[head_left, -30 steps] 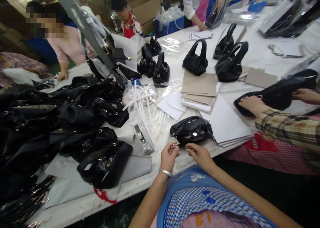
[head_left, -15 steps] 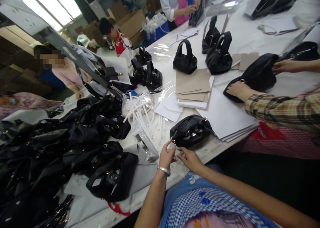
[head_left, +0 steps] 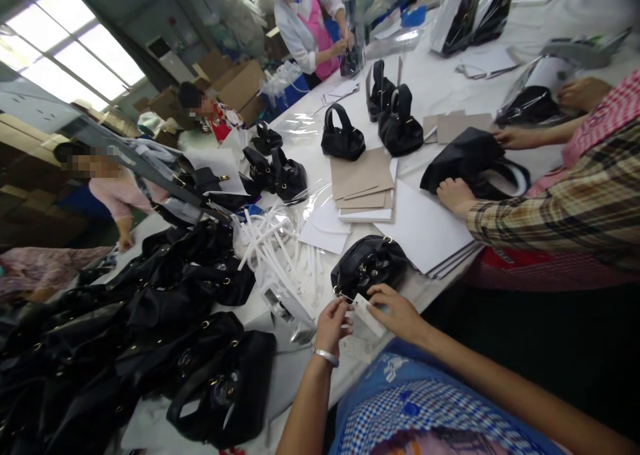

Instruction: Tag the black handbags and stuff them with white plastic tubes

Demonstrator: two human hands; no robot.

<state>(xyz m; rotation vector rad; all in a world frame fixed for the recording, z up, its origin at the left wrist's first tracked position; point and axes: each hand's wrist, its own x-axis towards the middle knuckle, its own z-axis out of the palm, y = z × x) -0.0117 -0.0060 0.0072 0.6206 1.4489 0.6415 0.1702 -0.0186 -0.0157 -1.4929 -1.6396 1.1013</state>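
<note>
A black handbag (head_left: 370, 263) with gold-coloured rings lies on the table in front of me. By its lower left ring, my left hand (head_left: 333, 325) pinches a thin string. This string runs to a white hang tag (head_left: 369, 316) just off the bag's near edge. My right hand (head_left: 400, 314) has its thumb and fingers at the right edge of the tag, seemingly gripping it. A clear tape dispenser (head_left: 286, 308) stands left of the bag.
Many black handbags (head_left: 165, 288) are heaped on the left. White strips (head_left: 273, 242), brown cards (head_left: 360, 175) and white sheets (head_left: 425, 225) lie beyond my bag. A co-worker in a plaid sleeve (head_left: 540, 222) handles another black bag (head_left: 465, 165) on the right. More people stand around the table (head_left: 320, 118).
The white tag now shows flat beside my right hand, which has moved apart from my left. The view has shifted. The co-worker at right has turned their bag, its handle now showing.
</note>
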